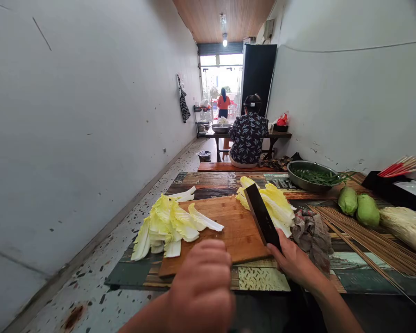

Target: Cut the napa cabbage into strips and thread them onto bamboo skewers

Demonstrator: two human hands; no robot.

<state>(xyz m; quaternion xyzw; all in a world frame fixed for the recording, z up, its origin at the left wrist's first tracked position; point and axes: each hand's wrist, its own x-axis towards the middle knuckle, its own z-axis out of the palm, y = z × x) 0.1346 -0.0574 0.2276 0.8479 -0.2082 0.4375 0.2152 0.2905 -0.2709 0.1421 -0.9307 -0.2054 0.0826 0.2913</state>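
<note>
My right hand [291, 259] is closed around the handle of a cleaver [262, 215], whose dark blade tilts up to the left over the right side of a wooden cutting board [229, 226]. My left hand [203, 286], blurred and close to the camera, is curled into a fist in front of the board. Nothing sticks out of it. Yellow-white napa cabbage leaves [162, 222] lie piled on the board's left side, some overhanging its edge. More cabbage leaves [275, 203] lie at the right, partly behind the blade.
Right of the board lie a crumpled grey cloth [312, 236], long thin sticks [360, 236], two green gourds [347, 200] and a pale wrapped vegetable [405, 226]. A metal bowl [312, 185] holds green stalks. A person [249, 136] sits beyond the table, facing away; another person [223, 104] stands near the doorway.
</note>
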